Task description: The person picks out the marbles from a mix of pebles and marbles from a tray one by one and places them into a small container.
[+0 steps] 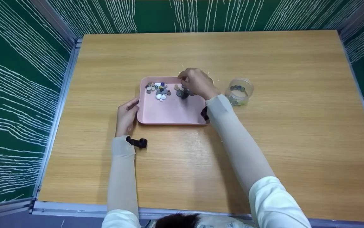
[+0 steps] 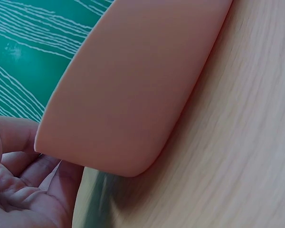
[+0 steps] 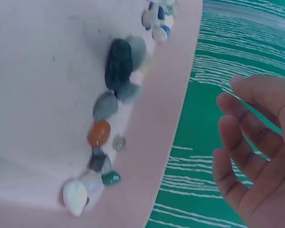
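A shallow pink tray (image 1: 175,112) lies on the table, with small polished stones along its far side. My left hand (image 1: 126,115) grips its left edge; in the left wrist view, fingers (image 2: 19,135) curl at the corner of the tray wall (image 2: 133,90). Over the far rim is my right hand (image 1: 197,83), its fingers loosely bent, and nothing shows between them in the right wrist view. Below it lie a long dark stone (image 3: 118,64), an orange stone (image 3: 99,133), a green stone (image 3: 111,178) and a white stone (image 3: 76,197). Further left is a mixed stone cluster (image 1: 159,90).
Right of the tray stands a clear round container (image 1: 246,87) with dark and greenish pieces inside. Tiny pale bits dot the wooden table (image 1: 296,126) near the tray's far side. Green panels (image 1: 156,15) with white lines border the table at the back and sides.
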Demonstrator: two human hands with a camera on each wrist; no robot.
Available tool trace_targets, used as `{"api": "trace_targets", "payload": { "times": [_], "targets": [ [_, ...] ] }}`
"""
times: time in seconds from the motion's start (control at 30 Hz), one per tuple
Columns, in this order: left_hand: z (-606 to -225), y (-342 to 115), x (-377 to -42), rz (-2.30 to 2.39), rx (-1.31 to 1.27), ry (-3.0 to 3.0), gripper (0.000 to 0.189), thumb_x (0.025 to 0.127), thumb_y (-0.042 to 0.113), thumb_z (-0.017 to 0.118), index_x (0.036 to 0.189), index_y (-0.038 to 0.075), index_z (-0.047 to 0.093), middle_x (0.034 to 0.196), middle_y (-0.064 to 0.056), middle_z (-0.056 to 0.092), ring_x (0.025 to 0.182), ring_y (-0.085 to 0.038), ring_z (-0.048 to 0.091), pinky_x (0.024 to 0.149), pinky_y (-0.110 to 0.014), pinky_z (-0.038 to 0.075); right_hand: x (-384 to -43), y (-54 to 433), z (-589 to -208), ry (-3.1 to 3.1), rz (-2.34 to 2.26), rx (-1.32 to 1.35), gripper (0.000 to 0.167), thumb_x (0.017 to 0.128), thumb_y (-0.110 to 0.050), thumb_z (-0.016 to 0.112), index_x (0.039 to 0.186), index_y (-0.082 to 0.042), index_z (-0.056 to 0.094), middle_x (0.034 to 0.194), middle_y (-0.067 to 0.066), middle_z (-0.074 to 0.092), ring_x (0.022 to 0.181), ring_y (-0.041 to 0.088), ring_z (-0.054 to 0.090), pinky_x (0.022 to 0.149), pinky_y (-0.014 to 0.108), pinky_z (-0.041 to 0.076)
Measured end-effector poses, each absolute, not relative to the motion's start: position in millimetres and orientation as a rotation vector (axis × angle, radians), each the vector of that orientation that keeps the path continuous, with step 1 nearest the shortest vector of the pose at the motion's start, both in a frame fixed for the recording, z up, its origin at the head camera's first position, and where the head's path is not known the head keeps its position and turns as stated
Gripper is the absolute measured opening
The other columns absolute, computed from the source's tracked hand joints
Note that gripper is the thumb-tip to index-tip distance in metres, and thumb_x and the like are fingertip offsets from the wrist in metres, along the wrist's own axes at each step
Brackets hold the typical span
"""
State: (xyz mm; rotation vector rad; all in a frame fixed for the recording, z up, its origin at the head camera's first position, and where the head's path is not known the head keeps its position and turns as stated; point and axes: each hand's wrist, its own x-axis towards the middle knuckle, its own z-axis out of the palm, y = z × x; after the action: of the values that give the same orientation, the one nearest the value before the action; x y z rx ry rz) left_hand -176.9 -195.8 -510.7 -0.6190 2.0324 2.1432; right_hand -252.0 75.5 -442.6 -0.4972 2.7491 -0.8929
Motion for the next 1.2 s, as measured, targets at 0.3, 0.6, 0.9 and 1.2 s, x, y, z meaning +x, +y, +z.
{"api": "trace_targets", "payload": {
  "times": [0.3,0.6,0.9,1.2],
  "targets": [
    [-511,-198,-176,2.141,-0.621,2.035,0.043,0.089,-0.010,0.047,0.131,-0.003,0.054,0.140,-0.016,0.052,0.132,-0.023,0.048,0.105,-0.027,0.046,-255,50,-454,2.735,-0.883,-0.630,0.025,0.092,-0.007,0.059,0.114,-0.004,0.069,0.112,0.012,0.068,0.100,0.023,0.064,0.086,0.031,0.056],
    [-511,-196,-177,2.121,-0.629,2.052,0.043,0.089,-0.010,0.048,0.131,-0.001,0.055,0.141,-0.014,0.053,0.133,-0.021,0.047,0.105,-0.026,0.045,-256,27,-463,2.707,-0.837,-0.694,0.025,0.092,-0.004,0.059,0.116,-0.005,0.069,0.115,0.013,0.067,0.104,0.023,0.064,0.089,0.029,0.055],
    [-513,-196,-177,2.165,-0.589,2.040,0.043,0.089,-0.010,0.047,0.130,-0.004,0.055,0.138,-0.019,0.054,0.128,-0.024,0.051,0.104,-0.031,0.047,-260,9,-466,2.752,-0.778,-0.825,0.024,0.092,-0.002,0.059,0.112,-0.005,0.070,0.112,0.013,0.068,0.103,0.024,0.065,0.091,0.031,0.055],
    [-511,-195,-177,2.143,-0.601,2.058,0.041,0.089,-0.008,0.049,0.129,-0.004,0.056,0.137,-0.018,0.055,0.127,-0.024,0.052,0.103,-0.030,0.048,-263,-7,-471,2.781,-0.587,-0.838,0.025,0.093,-0.005,0.057,0.115,-0.010,0.069,0.118,0.009,0.065,0.107,0.024,0.064,0.092,0.030,0.055]
  ]
}}
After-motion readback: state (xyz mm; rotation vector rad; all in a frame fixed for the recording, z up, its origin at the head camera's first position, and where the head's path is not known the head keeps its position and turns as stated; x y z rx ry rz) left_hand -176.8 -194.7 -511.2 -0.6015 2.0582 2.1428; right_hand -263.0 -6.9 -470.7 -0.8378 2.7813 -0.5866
